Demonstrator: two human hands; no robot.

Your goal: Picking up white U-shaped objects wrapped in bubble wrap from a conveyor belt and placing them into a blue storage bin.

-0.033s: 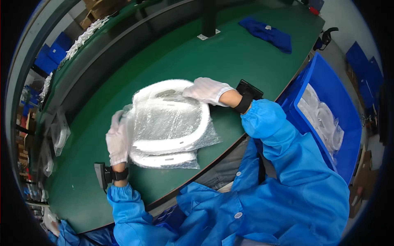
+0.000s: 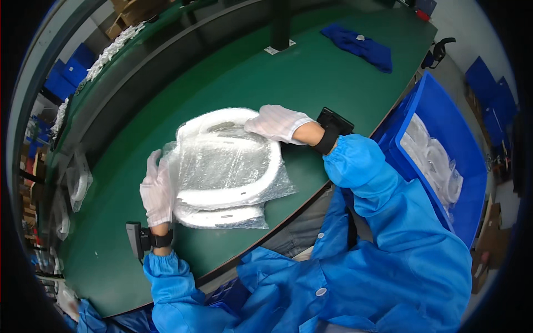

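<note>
Two white, rounded frame-shaped parts in clear plastic bags (image 2: 222,166) lie overlapped on the green table (image 2: 127,277), the upper one covering most of the lower. My left hand (image 2: 157,191), in a thin white glove, grips the left edge of the bagged parts, its thumb side against the bunched plastic. At their upper right corner my right hand (image 2: 277,123), gloved alike, has its fingers closed on the bagged rim. The right fingertips are partly hidden by the hand itself. Each wrist carries a black strap with a small dark device.
A blue bin (image 2: 408,147) at the right holds several bagged white parts (image 2: 433,161). A dark blue cloth (image 2: 358,47) lies at the far right, near a black post (image 2: 280,28). More bagged parts (image 2: 79,180) sit at the left edge; another person's sleeve (image 2: 91,319) shows lower left.
The whole picture has shifted very slightly to the left. Both hands stay at the same places on the bagged parts.
</note>
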